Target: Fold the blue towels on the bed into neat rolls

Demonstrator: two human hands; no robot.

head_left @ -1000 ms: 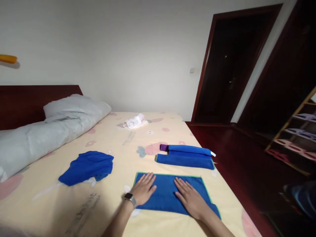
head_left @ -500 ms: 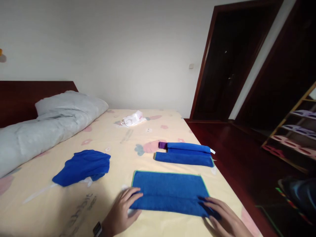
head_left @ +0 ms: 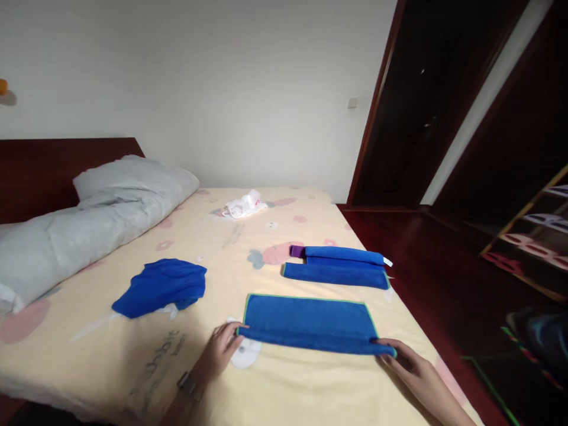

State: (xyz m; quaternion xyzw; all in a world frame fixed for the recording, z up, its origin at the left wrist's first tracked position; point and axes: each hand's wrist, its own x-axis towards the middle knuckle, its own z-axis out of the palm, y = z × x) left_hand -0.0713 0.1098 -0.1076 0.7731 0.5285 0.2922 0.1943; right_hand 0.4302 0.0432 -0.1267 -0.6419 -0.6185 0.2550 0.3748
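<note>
A blue towel (head_left: 310, 319) with green edging lies on the bed, its near edge folded up into a narrow strip. My left hand (head_left: 224, 349) pinches the left end of that strip, thumb below and fingers above. At the other end, my right hand (head_left: 410, 367) grips the near right corner, with a bit of green edge showing by the fingers. Just beyond lies a second blue towel (head_left: 335, 274), folded into long strips, with a purple piece (head_left: 297, 251) at its left end. A crumpled blue cloth (head_left: 164, 287) rests to the left.
The bed (head_left: 284, 390) has a cream patterned sheet. A grey quilt (head_left: 102, 219) lies along its left side, and a white plastic bag (head_left: 244, 205) sits at the back. Past the right edge are a dark floor and a shoe rack (head_left: 528, 236).
Both hands have closed on the towel's near edge and lifted it away from me, making a narrow fold. Before, they lay over the towel's near corners. The view has shifted slightly.
</note>
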